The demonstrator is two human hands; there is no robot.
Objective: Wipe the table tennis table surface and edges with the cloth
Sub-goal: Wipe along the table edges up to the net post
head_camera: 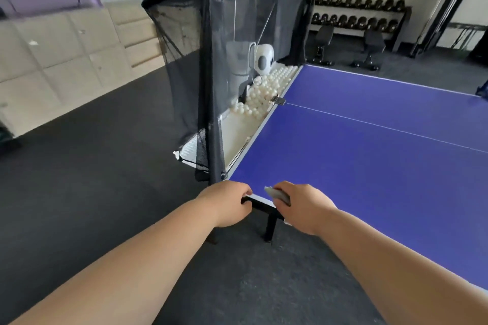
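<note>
One view only, the head camera. Both hands sit at the near corner of the table tennis table (369, 166). Your right hand (303, 206) holds the cloth (277, 195) bunched in curled fingers. Pale fabric shows past the knuckles and rests on the white edge line just inside the corner. Your left hand (229, 204) is just beside that grip on the outer side, with its fingers curled over the corner and the black frame beneath; it appears to steady the table. Ahead of the cloth hand, along the end edge, stands the ball-catch net (184, 60), with loose balls (264, 87) in its tray close against the rim. To the right of the grip lies the blue playing surface. Judgement: the step is wiping the edge at this corner. To do it well, flatten the cloth so more fabric meets the top. Wrap a fold over the rim and draw one long stroke along the side edge toward you. Hold the left hand out of the stroke path. Near the net, go slowly so the cloth does not snag the mesh.
</note>
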